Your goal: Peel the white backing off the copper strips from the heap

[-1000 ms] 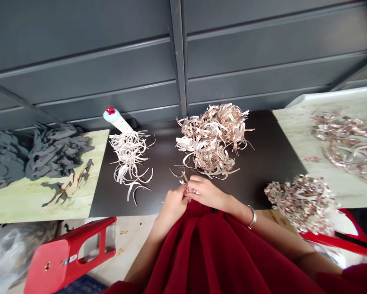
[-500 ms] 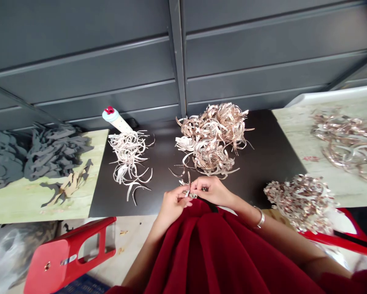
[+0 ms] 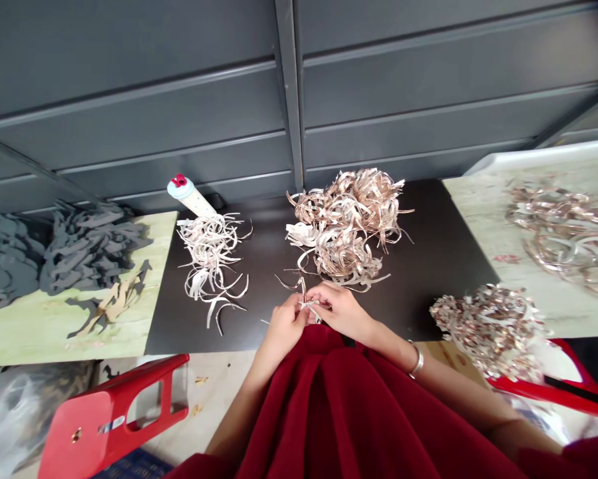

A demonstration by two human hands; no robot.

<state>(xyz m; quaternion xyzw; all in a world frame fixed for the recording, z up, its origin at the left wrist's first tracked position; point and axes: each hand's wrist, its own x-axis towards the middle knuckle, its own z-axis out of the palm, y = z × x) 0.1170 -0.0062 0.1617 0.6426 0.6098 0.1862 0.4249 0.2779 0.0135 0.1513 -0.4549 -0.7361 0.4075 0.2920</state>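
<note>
The left hand [image 3: 285, 324] and the right hand [image 3: 342, 311] meet at the near edge of the matte black tabletop [image 3: 428, 266], just above a lap in a dark red garment [image 3: 353, 412]; the fingertips are together, both pinched on 1 thin curled rose-gold strip [image 3: 304, 301], whose end sticks up between them. The work in hand looks like fine fingertip handling of that single strip, though the exact grip is too small to tell; going on with it would call for a light, steady pinch from both hands, since the strip is narrow and springy. Just beyond the hands lies a large tangled heap of rose-gold strips [image 3: 348, 219]; to the far left are a smaller pile of pale strips [image 3: 211, 256] and a white glue bottle with a red nozzle [image 3: 189, 195]. A heap of shiny crumpled offcuts [image 3: 488, 326] sits near right; dark grey foam cut-outs [image 3: 54, 249] lie far left.
</note>
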